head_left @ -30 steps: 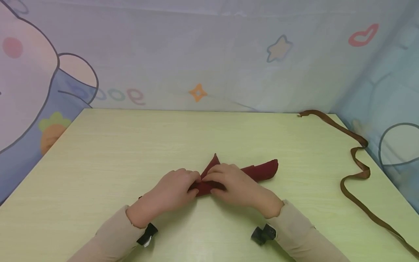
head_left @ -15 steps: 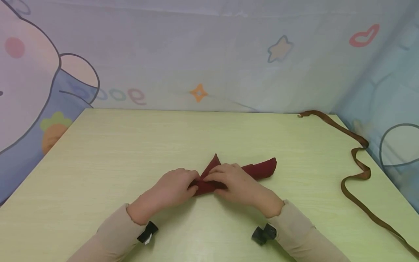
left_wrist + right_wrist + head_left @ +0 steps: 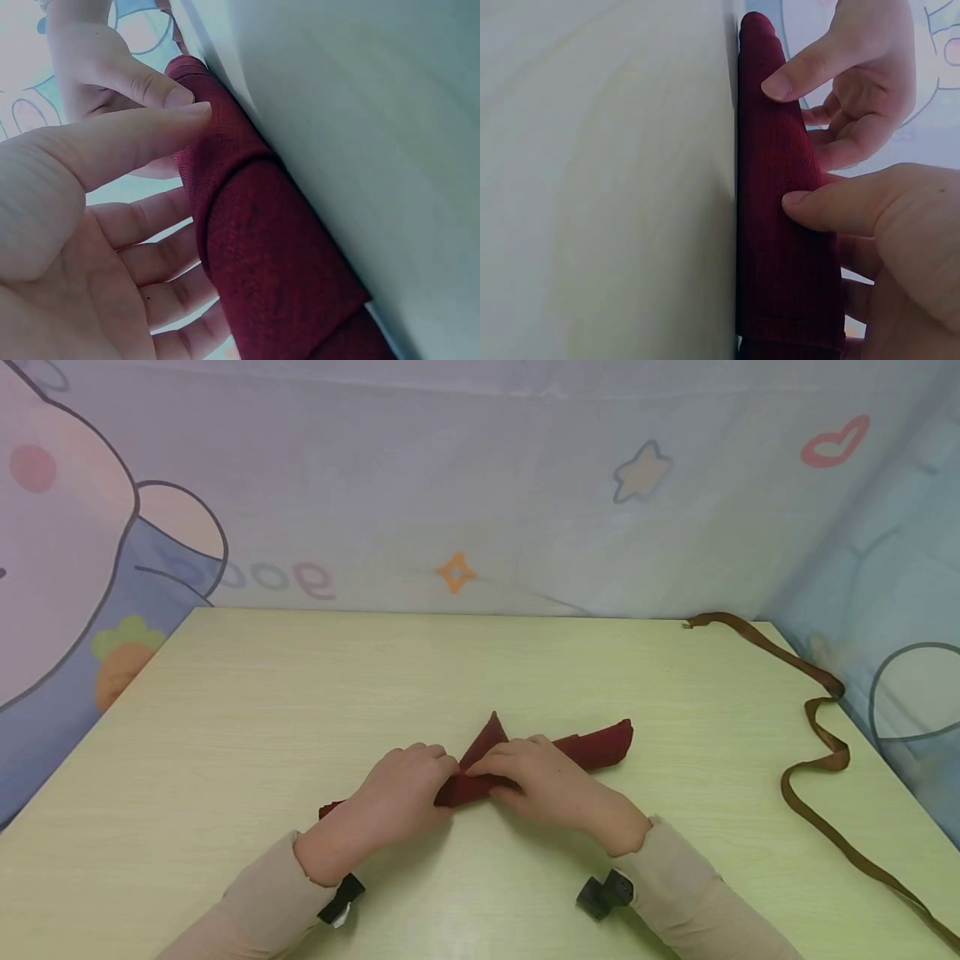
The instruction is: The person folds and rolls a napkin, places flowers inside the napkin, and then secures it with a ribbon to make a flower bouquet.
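Dark-red woven cloth (image 3: 468,789), rolled into a layered tube, lies midway across the pale, faintly grained table (image 3: 337,677), its triangular flap (image 3: 486,741) pointing toward the table's far edge. The left hand (image 3: 405,793) pinches it between thumb and fingers; just beside, the right hand (image 3: 551,785) does likewise. A flat brown ribbon (image 3: 834,760) winds along the table's right edge.

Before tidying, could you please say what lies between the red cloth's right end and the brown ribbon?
The head view shows only bare table between the red cloth and brown ribbon.
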Tool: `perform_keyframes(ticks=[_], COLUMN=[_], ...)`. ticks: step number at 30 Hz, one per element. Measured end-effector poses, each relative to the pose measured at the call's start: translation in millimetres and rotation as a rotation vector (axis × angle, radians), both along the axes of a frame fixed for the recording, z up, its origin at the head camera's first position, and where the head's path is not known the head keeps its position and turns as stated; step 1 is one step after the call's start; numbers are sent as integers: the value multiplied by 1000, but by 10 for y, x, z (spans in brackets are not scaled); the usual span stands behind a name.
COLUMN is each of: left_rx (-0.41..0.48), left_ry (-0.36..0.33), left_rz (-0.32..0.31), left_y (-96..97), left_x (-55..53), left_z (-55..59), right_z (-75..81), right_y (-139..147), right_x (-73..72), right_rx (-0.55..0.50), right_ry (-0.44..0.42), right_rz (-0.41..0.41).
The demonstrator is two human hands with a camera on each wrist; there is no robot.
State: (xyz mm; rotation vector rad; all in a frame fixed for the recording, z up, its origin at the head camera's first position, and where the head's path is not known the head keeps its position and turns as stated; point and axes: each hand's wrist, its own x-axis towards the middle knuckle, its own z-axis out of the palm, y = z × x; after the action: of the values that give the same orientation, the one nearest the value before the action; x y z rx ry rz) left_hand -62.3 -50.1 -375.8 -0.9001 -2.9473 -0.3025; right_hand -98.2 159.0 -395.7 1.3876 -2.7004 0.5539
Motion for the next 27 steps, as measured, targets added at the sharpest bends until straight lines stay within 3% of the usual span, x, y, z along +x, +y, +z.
perform_keyframes(ticks=[7,13,20,27], left_rx=[-24,-41,-27,0], left_ry=[12,2,0,15], left_rz=[-5,-1,-11,-28], left_y=[21,46,70,73], left_x=[54,94,115,119], left_z=[43,68,73,63], right_z=[26,47,66,81], right_y=[9,12,18,18], right_x=[-3,-1,-7,0], right_rx=[11,5,-31,-24], right_ry=[-24,-93,-207,-228], right_rz=[28,47,90,87])
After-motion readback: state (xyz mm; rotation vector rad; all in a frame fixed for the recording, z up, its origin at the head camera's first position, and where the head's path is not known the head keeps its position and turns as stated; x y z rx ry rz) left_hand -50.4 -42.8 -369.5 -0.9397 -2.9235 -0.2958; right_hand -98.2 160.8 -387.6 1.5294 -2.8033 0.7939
